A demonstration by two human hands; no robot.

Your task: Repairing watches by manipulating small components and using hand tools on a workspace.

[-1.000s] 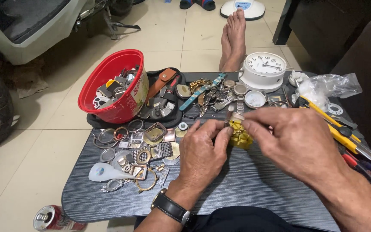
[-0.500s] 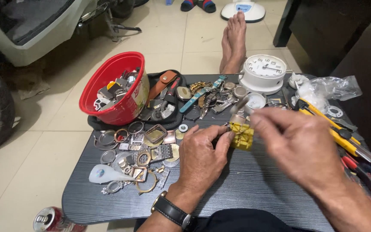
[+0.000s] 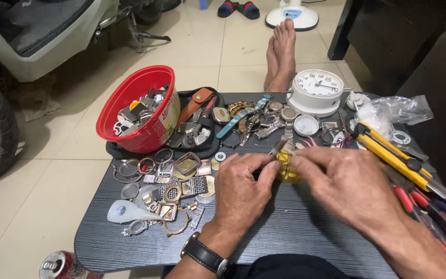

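Left hand [image 3: 243, 188] and right hand [image 3: 349, 188] both pinch yellow watch piece [image 3: 288, 166]; apparently a thin tool [image 3: 280, 145] too. Risk: slip drops piece among loose watch parts [image 3: 174, 181]

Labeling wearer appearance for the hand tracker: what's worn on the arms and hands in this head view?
Both are bare, with no gloves, sleeves or rings visible. The left hand has a wristwatch on its wrist: black strap, seemingly leather, with a silver-coloured metal case or buckle at the edge. The right hand and its forearm carry nothing.
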